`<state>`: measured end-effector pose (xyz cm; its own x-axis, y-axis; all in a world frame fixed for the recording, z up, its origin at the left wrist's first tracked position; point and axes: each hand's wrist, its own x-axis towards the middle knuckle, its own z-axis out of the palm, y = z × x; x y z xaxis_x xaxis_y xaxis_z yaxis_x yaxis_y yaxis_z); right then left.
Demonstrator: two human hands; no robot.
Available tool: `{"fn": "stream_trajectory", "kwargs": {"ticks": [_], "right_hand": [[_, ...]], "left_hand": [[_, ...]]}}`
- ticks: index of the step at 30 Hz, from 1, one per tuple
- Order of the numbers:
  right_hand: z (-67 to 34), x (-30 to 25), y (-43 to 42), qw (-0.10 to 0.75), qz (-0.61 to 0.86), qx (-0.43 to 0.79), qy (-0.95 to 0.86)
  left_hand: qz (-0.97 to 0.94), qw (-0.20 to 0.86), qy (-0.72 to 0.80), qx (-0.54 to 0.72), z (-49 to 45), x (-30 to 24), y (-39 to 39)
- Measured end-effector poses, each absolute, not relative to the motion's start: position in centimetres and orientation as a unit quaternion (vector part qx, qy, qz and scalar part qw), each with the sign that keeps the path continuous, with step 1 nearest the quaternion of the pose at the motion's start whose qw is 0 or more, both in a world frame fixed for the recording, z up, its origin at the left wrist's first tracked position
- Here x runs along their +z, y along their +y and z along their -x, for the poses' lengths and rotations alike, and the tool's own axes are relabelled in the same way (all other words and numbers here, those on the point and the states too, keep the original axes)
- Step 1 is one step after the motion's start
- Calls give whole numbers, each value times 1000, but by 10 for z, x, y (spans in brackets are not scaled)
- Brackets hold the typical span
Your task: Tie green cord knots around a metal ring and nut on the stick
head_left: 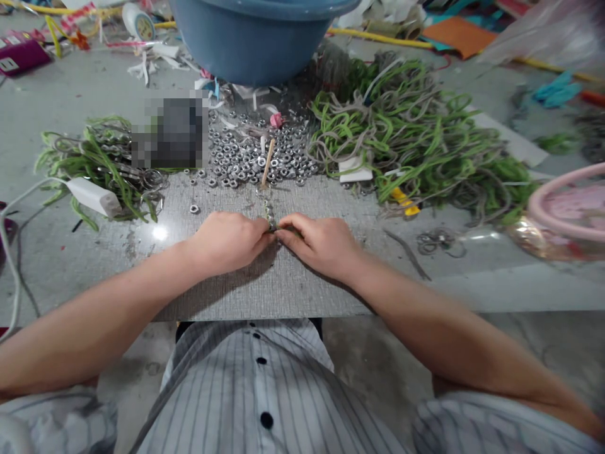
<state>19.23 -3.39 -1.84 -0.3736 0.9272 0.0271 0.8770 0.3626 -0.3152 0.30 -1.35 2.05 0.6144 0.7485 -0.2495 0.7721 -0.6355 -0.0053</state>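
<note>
A short braided piece (269,209) of green and grey cord with shiny metal nuts runs down the table between my hands. My left hand (229,243) pinches its near end from the left. From the right, my right hand (319,243) is closed at the same spot, thumb and index finger pressed together; the fingertips nearly touch. At the far end, a thin wooden stick (268,162) stands by what looks like a metal ring. Beyond lie many loose metal nuts (236,167), with one single nut (194,209) nearer my left hand.
A blue tub (255,44) stands behind the nuts. Tangled green and grey cords (420,126) cover the right; a smaller corded bundle (89,151) and white adapter (94,197) lie left. A pink-rimmed container (543,202) sits far right. The table edge is close to my body.
</note>
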Motion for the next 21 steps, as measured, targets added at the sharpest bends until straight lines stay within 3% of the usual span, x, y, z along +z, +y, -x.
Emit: {"fn": "stream_trajectory", "kwargs": {"ticks": [8, 21], "right_hand": [[-195, -23, -34, 106, 536, 95, -832], [-193, -22, -35, 104, 553, 116, -818]], "left_hand": [[-895, 17, 427, -126, 0, 26, -16], [-881, 59, 456, -114, -2, 20, -14]]}}
